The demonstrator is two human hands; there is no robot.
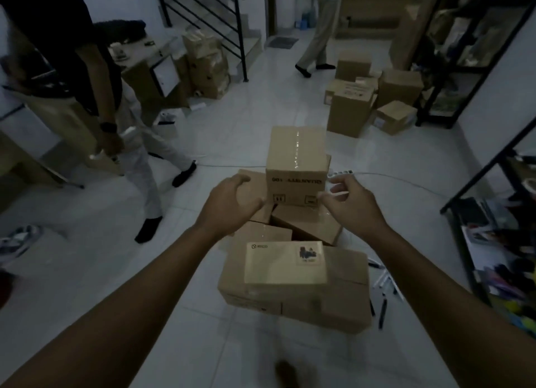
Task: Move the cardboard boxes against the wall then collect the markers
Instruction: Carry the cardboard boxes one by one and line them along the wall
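Note:
A pile of cardboard boxes sits on the white tiled floor in front of me. The top box [295,161], taped and printed on its near face, stands highest. A large box with a pale label [290,277] lies nearest me. Between them lie smaller boxes [307,225]. My left hand [232,204] hovers with curled fingers at the top box's lower left corner, over a low box. At the lower right corner is my right hand [352,204], fingers apart and fingertips close to the box. Neither hand holds anything. Several markers [383,289] lie scattered on the floor right of the large box.
A person in dark top and light trousers [95,103] stands at left beside a desk. Another person [319,33] walks at the back. More boxes [362,100] are stacked at back right near a black shelf [464,54]. A second shelf [499,242] stands at right. A cable crosses the floor.

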